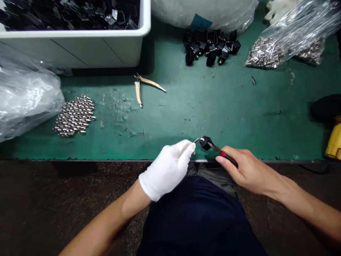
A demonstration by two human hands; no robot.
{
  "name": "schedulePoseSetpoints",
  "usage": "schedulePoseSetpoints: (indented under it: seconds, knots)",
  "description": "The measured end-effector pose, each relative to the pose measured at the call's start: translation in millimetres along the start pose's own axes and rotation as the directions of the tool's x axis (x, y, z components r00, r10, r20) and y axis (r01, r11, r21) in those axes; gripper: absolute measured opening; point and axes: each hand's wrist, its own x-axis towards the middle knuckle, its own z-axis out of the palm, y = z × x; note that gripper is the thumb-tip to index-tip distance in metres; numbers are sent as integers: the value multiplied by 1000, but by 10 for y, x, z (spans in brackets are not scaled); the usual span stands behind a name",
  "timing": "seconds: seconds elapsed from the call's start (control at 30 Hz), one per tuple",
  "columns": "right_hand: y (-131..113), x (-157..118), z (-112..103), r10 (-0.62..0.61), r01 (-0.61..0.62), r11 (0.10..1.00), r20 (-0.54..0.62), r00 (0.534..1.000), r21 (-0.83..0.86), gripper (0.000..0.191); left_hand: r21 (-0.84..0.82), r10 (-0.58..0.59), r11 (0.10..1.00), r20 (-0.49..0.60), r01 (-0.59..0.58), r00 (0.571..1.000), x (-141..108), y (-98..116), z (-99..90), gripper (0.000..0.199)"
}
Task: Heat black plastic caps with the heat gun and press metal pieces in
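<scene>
My left hand (166, 170), in a white cotton glove, pinches a small bent metal piece (197, 140) at the bench's front edge. That piece leads into a black plastic part (206, 143). My bare right hand (246, 170) grips pliers (222, 153) with red and black handles, and their steel jaws reach the black part. Behind my hands, on the green bench mat (202, 106), lie beige-handled side cutters (144, 87), a heap of silver metal sleeves (74, 115) and a pile of black plastic parts (210, 46).
A white bin (71, 46) of black parts stands at the back left, with a clear plastic bag (23, 92) before it. A bag of silver parts (266, 53) lies back right, near white gloves (277, 10). A yellow object (334, 142) sits at the right edge.
</scene>
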Motion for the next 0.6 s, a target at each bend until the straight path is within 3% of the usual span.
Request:
schedulePoseSetpoints:
  seconds: [0.13,0.3,0.47,0.6]
  knots:
    - [77,26,-49,12,-9,999,57,998,-48,33,35,17,999,57,-19,998,58,-41,-32,35]
    - [94,43,-100,-32,32,999,-1,1000,3,32,46,39,998,13,-39,999,111,19,-61,34]
    - [70,3,-109,-21,9,976,55,998,216,36,-49,34,998,-17,-35,999,93,79,-52,35]
    - [59,-17,-30,-30,-30,878,117,993,477,38,-171,47,984,-68,-58,997,72,67,-4,33]
